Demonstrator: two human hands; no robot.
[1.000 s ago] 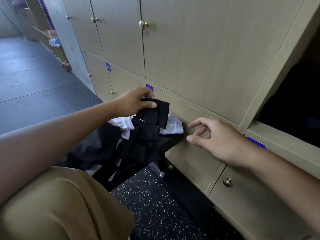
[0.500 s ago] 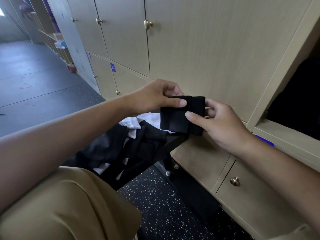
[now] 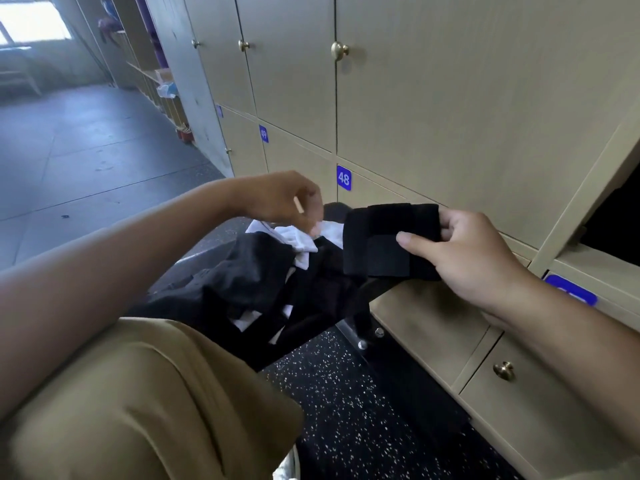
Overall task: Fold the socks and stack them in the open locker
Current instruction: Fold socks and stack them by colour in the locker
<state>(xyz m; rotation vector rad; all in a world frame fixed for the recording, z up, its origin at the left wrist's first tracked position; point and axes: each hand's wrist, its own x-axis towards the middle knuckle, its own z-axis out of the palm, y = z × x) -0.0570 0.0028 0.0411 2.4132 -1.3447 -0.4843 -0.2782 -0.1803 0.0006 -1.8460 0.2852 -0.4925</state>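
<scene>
Beige locker doors [image 3: 433, 98] fill the wall ahead, with a blue number plate reading 48 [image 3: 343, 177] just above the work, and a dark speckled floor [image 3: 346, 403] runs along their base. Half a second ago both hands were on the folded black sock, thumbs pressed to its face from either side; now the left hand [image 3: 287, 202] has let go and gone back down to the pile of socks [image 3: 277, 271] heaped on a dark seat or stool (its exact form is hard to make out under the cloth), its fingers curled down and pinching at a white sock [image 3: 298, 239] near the top of the heap. The right hand [image 3: 464, 251] alone holds the folded black sock [image 3: 384, 240], thumb across the front and fingers wrapped behind, keeping the layers square and flat in mid-air in front of the closed doors. That handover suggests the fold on this sock is finished, and the two hands have split their work: one to carry, one to fetch. The open locker [image 3: 613, 216] shows as a dark gap at the right edge, near the right hand and a little above it, so the likely next move is a short swing rightward to lay the bundle inside. What already lies in there cannot be told, as the interior is black.
</scene>
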